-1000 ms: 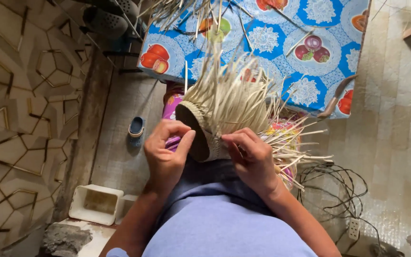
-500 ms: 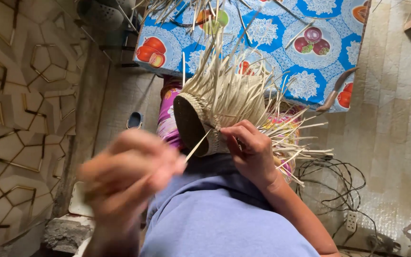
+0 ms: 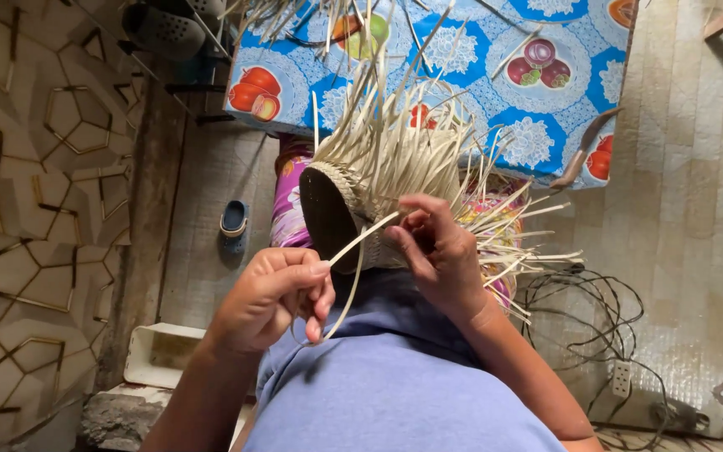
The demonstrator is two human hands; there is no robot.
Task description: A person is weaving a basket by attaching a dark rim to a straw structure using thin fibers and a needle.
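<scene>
Half-woven straw basket (image 3: 353, 209) resting on the lap, near the middle of the view, dark opening turned to the left, many loose pale strips (image 3: 428, 142) fanning out toward the far side and the right. Left hand (image 3: 274, 301) low and near, fingers curled together, thumb and forefinger pinching one long strip (image 3: 361, 238) that runs up and right to the woven rim. Right hand (image 3: 441, 251) on the right flank of the basket, fingers bent and pressed on the weave, fingertips at the place where that strip leaves the rim. Behind, a blue tablecloth (image 3: 462, 92) with fruit pictures; to the right on the floor, dark cables (image 3: 596, 310) and a socket strip; at the left, a blue sandal (image 3: 233, 222) and a white tray (image 3: 161, 356). Possible trouble, as a judgement only: a too hard pull likely to snap or split the dry strip; a slack pull likely to leave a loose, uneven row; weak pressure from the right fingers likely to let the neighbouring strips slide out of the weave; the basket, only propped on the lap, likely to roll away. Compared with half a second earlier: left hand no longer a blur raised toward the camera, now lower and sharp; right hand in nearly the same place on the basket; basket hardly moved.
</scene>
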